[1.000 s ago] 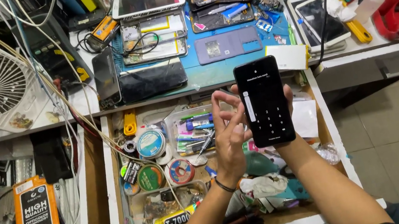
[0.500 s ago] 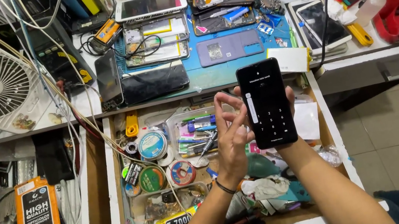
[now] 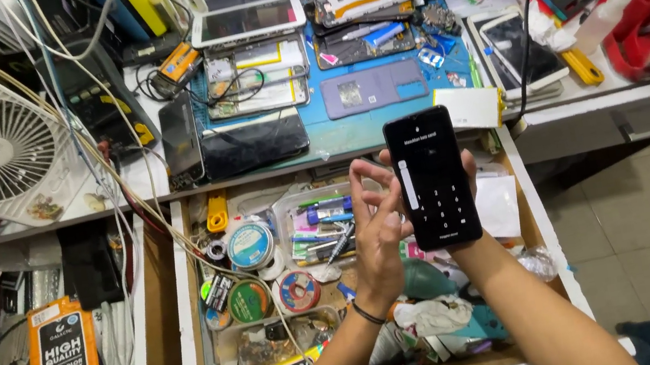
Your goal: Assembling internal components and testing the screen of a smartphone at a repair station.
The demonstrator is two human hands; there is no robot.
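over the open drawer (image 3: 190,319), right hand (image 3: 459,186) grasps upright phone (image 3: 432,178); left hand (image 3: 378,222), at its 9 o'clock, fingers spread, touches its edge.

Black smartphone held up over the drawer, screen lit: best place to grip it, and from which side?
Grip the black slab smartphone across its long side edges, at the lower half, coming from behind. It stands upright with the screen facing the camera, so the back and thin edges are free while the front must stay clear. The right hand already wraps it from behind; the left hand has fingers at the left edge.
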